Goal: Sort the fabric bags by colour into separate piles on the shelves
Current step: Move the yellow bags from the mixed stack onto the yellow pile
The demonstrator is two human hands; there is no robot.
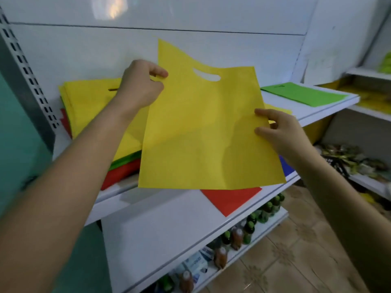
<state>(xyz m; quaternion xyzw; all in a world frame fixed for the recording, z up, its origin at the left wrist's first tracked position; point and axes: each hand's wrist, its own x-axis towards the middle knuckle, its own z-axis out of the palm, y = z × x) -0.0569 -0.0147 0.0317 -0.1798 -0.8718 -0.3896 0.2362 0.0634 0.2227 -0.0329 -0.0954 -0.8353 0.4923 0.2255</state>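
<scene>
Fabric bag point(203, 132), yellow and flat, hangs in the air between my two hands, in front of the white shelves. It is a thin, matte sheet shape, almost rectangular, with an oval handle hole point(206, 76) cut near its top edge; the top left corner stands up in a point. My left hand point(139, 87) pinches the upper left edge between thumb and curled fingers. My right hand point(279, 132) pinches the right edge, thumb on the front side and fingers behind the cloth.

Behind my left hand, a mixed pile point(88, 102) lies on the upper shelf point(317, 118): yellow bags on top, and green and red layers showing at its lower edge. Further right on the same shelf one green bag point(304, 94) lies flat and alone, well apart from the pile. On the shelf below point(169, 218), smooth and white, a red bag point(230, 199) lies flat, partly covered by the yellow bag I hold. A blue corner point(285, 166) shows just beside my right wrist. Bottles point(249, 229) with green caps stand in a row on the lowest shelf, above a tiled floor.
</scene>
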